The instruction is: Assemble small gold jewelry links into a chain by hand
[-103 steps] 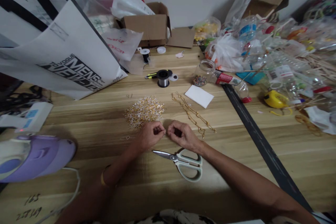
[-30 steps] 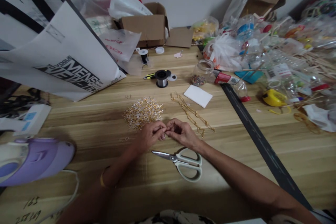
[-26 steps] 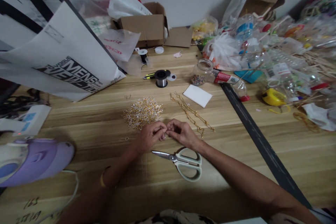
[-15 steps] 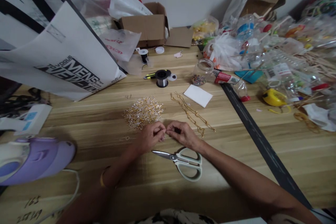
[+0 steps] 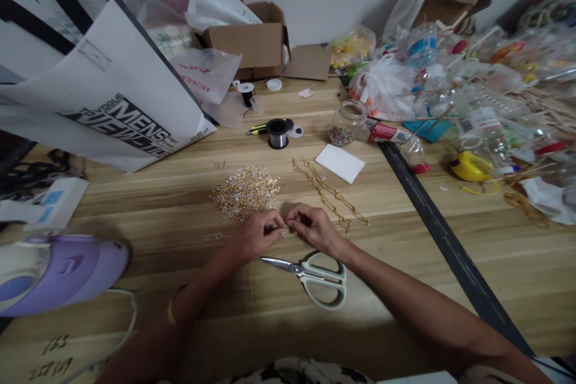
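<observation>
Gold-coloured and very small, a metal piece [image 5: 284, 230] sits pinched between the two hands where their fingertips meet; its shape is too tiny to make out. The left hand [image 5: 257, 234] has thumb and forefinger pressed together on it from the left, the other fingers curled under. The right hand [image 5: 314, 228] meets it from the right, its grip likewise closed on the piece. Both hands hover low over the wooden worktop [image 5: 405, 264], near the middle.

Just beyond the left hand lies a heap of gold and silver findings [image 5: 246, 190], nearly touching the knuckles. Just beyond the right hand, gold chains [image 5: 330, 195] stretch slantwise across the wood. On the near side of the hands lie pale-handled scissors [image 5: 315, 274], blades pointing left. Farther off stand a spool of wire [image 5: 278, 132], a white card [image 5: 340, 163] and a small jar of beads [image 5: 346, 124]. At the near left edge sits a purple iron [image 5: 58, 270]; a large white bag [image 5: 112, 96] lies far left.
</observation>
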{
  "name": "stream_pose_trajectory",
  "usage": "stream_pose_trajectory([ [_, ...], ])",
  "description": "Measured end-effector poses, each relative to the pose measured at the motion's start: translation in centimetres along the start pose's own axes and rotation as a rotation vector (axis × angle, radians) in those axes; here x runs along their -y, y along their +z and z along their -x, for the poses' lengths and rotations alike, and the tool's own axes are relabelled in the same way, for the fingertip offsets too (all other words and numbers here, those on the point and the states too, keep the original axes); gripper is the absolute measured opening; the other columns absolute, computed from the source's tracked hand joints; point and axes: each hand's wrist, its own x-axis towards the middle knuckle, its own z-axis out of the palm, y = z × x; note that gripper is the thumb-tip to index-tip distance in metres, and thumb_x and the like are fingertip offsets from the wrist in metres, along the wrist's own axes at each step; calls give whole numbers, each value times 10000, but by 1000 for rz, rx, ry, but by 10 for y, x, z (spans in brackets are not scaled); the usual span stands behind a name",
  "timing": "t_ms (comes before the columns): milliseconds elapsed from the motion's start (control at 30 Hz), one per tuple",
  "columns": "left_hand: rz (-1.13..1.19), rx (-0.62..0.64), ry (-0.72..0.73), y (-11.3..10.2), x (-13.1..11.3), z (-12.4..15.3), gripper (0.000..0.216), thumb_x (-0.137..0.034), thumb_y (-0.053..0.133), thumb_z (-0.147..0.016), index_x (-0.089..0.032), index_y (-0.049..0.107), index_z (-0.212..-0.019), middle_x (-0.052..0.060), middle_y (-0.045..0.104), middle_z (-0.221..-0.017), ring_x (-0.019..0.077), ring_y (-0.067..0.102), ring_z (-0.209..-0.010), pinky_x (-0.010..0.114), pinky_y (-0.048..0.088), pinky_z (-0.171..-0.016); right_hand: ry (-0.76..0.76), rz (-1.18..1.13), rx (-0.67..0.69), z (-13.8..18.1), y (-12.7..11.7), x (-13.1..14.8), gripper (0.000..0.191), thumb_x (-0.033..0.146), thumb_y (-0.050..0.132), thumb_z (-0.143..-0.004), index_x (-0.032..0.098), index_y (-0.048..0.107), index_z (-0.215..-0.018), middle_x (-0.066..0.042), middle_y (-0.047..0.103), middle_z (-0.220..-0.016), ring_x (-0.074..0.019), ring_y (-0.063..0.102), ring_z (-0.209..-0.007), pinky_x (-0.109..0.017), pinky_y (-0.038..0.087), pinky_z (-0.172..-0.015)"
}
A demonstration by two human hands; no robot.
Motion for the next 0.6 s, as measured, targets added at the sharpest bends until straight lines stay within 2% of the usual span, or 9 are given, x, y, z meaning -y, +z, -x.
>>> stream_pose_trajectory([
  [200, -48, 31, 4, -3, -1, 1, 108, -221, 571, -754, -148, 650, -753, -20, 589, -589, 89, 496, -536, 188, 351, -511, -15, -1, -6, 1, 0, -2, 81, 203, 544, -843, 152, 581, -793, 15, 555, -632, -98, 502, -551, -198, 395, -530],
  [400, -216, -105, -4, -11, -6, -4, 120, -204, 561, -775, -157, 668, -749, 4, 629, -668, 117, 529, -607, 219, 385, -584, -57, -2, -5, 1, -1, 1, 118, 230, 529, -875, 152, 594, -815, -10, 565, -709, -103, 532, -572, -210, 417, -550],
  [600, -416, -135, 33, -6, -15, -4, 119, -224, 579, -810, -168, 644, -729, 32, 611, -740, 166, 544, -752, 269, 395, -694, -88, 27, -13, 0, -1, 1, 120, 225, 526, -880, 154, 595, -812, -7, 551, -700, -110, 522, -593, -219, 410, -572],
])
